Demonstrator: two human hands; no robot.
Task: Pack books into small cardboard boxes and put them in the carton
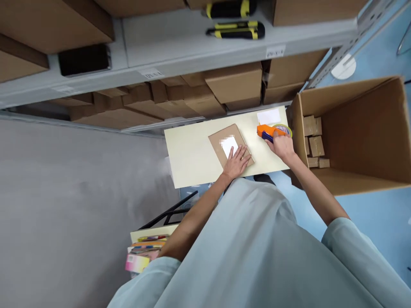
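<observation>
On the pale table (189, 158) lies a flat brown cardboard box (221, 157) with a white label (228, 144) on its top. My left hand (236, 162) rests on the box and label, fingers spread and holding nothing. Gripped in my right hand (282, 147) is an orange tape dispenser (266, 129) with a dark blue handle part and a roll of tape. It is over the table, to the right of the box and apart from it. Just behind the dispenser a white paper sheet (269, 116) lies at the table's back edge.
A large open carton (362, 128) with several small boxes (316, 145) stands at the right. Metal shelving (192, 47) with cartons runs along the back; two box cutters (239, 31) and a black flat object (84, 60) lie on it. Colourful packets (144, 252) sit lower left.
</observation>
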